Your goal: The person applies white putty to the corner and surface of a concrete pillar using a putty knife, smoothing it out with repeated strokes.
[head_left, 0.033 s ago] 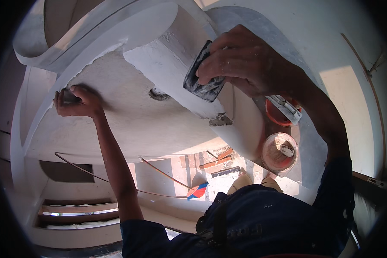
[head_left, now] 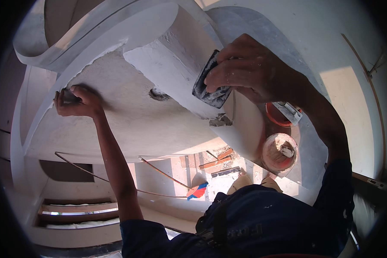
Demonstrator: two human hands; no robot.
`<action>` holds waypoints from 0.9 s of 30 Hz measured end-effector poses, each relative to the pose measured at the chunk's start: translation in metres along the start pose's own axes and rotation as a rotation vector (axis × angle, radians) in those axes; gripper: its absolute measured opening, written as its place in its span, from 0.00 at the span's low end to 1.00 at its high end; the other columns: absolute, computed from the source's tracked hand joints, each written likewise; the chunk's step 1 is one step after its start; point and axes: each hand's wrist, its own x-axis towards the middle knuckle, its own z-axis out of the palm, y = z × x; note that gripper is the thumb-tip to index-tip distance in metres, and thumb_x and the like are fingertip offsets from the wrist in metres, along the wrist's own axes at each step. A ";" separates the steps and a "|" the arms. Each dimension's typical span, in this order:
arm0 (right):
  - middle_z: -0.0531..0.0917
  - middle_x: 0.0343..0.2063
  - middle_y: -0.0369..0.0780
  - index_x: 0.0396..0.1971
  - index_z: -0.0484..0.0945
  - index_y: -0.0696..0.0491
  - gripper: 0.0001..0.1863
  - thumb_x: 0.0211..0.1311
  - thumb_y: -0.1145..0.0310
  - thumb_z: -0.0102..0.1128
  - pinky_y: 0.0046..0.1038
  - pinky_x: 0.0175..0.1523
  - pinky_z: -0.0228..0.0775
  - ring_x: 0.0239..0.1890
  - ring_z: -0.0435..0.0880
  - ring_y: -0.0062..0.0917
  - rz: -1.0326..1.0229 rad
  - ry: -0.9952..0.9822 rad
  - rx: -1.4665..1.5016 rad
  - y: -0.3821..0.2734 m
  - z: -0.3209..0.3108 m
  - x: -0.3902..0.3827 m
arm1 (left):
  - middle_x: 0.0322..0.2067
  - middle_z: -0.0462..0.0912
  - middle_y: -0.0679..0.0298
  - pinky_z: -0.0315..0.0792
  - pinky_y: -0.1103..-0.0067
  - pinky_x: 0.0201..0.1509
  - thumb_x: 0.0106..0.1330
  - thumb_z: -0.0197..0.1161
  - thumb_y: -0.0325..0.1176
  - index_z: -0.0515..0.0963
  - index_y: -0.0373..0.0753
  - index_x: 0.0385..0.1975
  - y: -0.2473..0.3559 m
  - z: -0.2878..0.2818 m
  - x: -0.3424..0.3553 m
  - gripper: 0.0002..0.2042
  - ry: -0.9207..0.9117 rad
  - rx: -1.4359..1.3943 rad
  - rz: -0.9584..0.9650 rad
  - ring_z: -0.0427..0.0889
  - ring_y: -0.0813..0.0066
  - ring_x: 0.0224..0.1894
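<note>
My left hand (head_left: 79,102) is curled against the left edge of the pale plastered surface (head_left: 103,133), its fingers closed around something dark that I cannot make out. My right hand (head_left: 258,73) grips a black rectangular scraper (head_left: 206,86) smeared with white filler. The scraper is over the white plastered beam (head_left: 172,69), at its right side. A ragged hole (head_left: 159,95) and a rough grey patch (head_left: 220,121) show in the plaster. Below my right wrist, a metal trowel (head_left: 288,112) lies across an orange bucket (head_left: 276,115).
A stained bucket (head_left: 271,152) with objects inside stands lower right. Below are long poles (head_left: 159,170), a blue and orange object (head_left: 197,190), wooden pieces (head_left: 215,162) and my feet. Slatted openings (head_left: 79,208) are lower left; a thin strip (head_left: 357,58) runs along the right wall.
My right hand and the black scraper have moved a little down and to the right. My left hand has stayed in place.
</note>
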 end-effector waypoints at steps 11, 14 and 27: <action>0.88 0.43 0.26 0.44 0.86 0.41 0.19 0.51 0.75 0.75 0.32 0.58 0.69 0.49 0.82 0.21 -0.005 0.183 0.135 0.021 0.002 0.034 | 0.54 0.66 0.46 0.60 0.57 0.67 0.66 0.58 0.42 0.64 0.24 0.54 -0.002 0.000 -0.005 0.27 -0.005 -0.041 -0.046 0.65 0.52 0.61; 0.87 0.44 0.24 0.42 0.85 0.39 0.19 0.49 0.74 0.76 0.29 0.60 0.69 0.51 0.81 0.20 0.032 0.032 0.158 -0.002 0.028 -0.029 | 0.54 0.65 0.46 0.60 0.58 0.67 0.65 0.58 0.41 0.63 0.24 0.54 0.001 0.001 -0.006 0.27 0.004 -0.082 -0.074 0.65 0.52 0.61; 0.86 0.45 0.20 0.44 0.84 0.36 0.17 0.52 0.65 0.75 0.27 0.54 0.67 0.49 0.80 0.16 -0.246 0.683 -0.302 0.054 0.040 0.031 | 0.55 0.64 0.46 0.57 0.57 0.69 0.66 0.58 0.40 0.63 0.26 0.55 0.003 0.007 -0.001 0.26 0.003 -0.081 -0.074 0.63 0.52 0.62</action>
